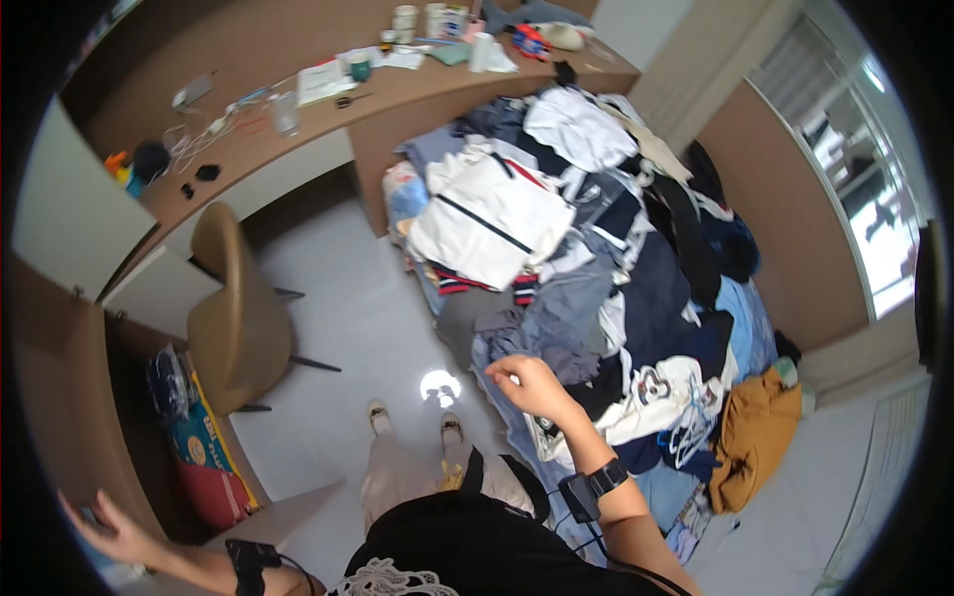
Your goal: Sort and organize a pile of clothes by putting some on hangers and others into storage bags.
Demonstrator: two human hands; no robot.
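Note:
At the lower left, my left hand [117, 534] reaches out beside the wooden cabinet [75, 417], fingers stretched and apart, with nothing visibly held. Its fingertips lie close to the dark rim of the picture, so whether they touch the cabinet is hard to tell. My right hand [535, 385] hovers by the near edge of a bed heaped with clothes, its fingers curled in and nothing showing in them. Nearest to it are a crumpled grey garment [507, 338] and a white printed shirt [651, 402]. A white jacket with a dark stripe [487, 214] lies farther back on the pile.
A tan chair [234, 318] stands left of the grey floor [338, 278]. Behind runs a long desk [397, 97] with papers, cups and cables. Packed bags [204, 437] sit in the low cabinet. White hangers [691, 437] and a mustard garment [760, 427] lie at the bed's right.

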